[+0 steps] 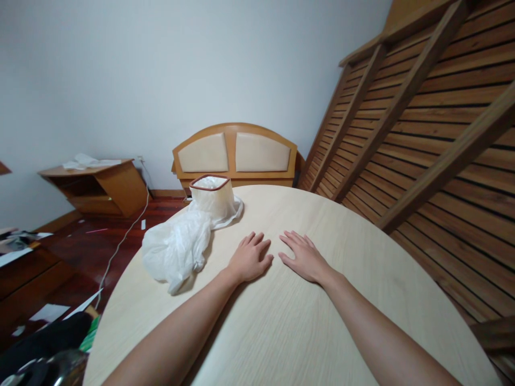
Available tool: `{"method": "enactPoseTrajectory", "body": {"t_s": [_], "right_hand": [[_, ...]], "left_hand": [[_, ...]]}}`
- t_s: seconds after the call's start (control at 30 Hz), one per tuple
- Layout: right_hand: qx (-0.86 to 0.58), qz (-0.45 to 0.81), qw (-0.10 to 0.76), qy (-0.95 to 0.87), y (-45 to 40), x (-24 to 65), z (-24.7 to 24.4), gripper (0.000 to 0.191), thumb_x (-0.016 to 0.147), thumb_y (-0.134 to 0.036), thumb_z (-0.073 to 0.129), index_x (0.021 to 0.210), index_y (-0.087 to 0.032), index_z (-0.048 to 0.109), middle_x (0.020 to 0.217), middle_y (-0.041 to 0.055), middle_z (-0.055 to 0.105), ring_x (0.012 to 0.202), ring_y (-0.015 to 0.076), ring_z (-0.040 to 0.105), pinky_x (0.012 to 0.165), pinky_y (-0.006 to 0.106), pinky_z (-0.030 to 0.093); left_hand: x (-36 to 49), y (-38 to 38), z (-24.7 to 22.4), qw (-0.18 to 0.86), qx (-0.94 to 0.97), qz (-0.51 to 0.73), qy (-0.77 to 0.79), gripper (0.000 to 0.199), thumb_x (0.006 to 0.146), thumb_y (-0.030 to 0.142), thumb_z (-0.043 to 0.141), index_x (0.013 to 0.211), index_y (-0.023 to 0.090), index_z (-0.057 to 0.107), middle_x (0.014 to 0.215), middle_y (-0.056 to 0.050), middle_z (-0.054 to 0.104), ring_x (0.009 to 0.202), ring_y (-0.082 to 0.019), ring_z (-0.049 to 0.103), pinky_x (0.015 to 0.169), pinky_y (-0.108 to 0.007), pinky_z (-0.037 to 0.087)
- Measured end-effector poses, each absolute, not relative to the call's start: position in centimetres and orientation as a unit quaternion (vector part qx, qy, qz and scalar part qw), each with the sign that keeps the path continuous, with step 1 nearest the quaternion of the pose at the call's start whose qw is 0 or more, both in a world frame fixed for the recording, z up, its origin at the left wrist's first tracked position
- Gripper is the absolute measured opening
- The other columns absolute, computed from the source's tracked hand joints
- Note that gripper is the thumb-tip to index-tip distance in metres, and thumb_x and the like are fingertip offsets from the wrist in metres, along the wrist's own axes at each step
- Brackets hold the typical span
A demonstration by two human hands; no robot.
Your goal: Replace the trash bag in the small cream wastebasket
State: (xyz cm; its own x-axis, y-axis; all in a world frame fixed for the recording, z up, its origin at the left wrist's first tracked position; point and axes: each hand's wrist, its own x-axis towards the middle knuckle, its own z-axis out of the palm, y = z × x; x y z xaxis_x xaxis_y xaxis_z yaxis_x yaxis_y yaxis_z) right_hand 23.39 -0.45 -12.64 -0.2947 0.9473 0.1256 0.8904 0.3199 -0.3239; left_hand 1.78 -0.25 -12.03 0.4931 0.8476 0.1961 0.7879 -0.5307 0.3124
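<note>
My left hand [250,257] rests on the pale round table [362,257], fingers apart, holding nothing. To its right, my right hand [304,255] lies on the tabletop with its fingers spread and nothing in them. Beyond my left hand, toward the far left of the table, stands a squarish trash bin [213,201] with a brown rim and a white liner inside. A crumpled white plastic bag [179,249] spreads from the foot of the bin across the table's left side, apart from my left hand.
Slatted wooden bed frames [402,128] lean along the right. A padded headboard [235,153] stands behind the table. At left are a low wooden cabinet [124,187], a white cable [120,244] and scattered papers on the dark red floor [90,241].
</note>
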Motion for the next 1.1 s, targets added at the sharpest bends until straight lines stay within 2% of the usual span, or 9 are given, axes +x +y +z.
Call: {"method": "enactPoseTrajectory", "body": {"t_s": [0.33, 1.1], "right_hand": [[-0.574, 0.085, 0.148, -0.801, -0.20, 23.43, -12.98, 0.061, 0.095, -0.049, 0.049, 0.149, -0.020, 0.049, 0.162, 0.0082, 0.039, 0.152, 0.0289, 0.029, 0.124, 0.053, 0.018], [-0.574, 0.087, 0.150, -0.800, -0.24, 23.48, -12.87, 0.061, 0.095, -0.050, 0.049, 0.149, -0.021, 0.049, 0.162, 0.0085, 0.039, 0.152, 0.0287, 0.030, 0.124, 0.053, 0.018]], "left_hand": [[1.85, -0.24, -12.03, 0.078, 0.859, 0.164, 0.478, 0.050, 0.097, 0.044, 0.051, 0.138, 0.019, 0.059, 0.154, -0.013, 0.049, 0.147, -0.037, 0.037, 0.121, -0.052, 0.033], [1.85, -0.16, -12.22, 0.082, 0.859, 0.173, 0.475, 0.050, 0.096, 0.043, 0.053, 0.138, 0.018, 0.060, 0.154, -0.016, 0.049, 0.147, -0.039, 0.038, 0.120, -0.055, 0.034]]}}
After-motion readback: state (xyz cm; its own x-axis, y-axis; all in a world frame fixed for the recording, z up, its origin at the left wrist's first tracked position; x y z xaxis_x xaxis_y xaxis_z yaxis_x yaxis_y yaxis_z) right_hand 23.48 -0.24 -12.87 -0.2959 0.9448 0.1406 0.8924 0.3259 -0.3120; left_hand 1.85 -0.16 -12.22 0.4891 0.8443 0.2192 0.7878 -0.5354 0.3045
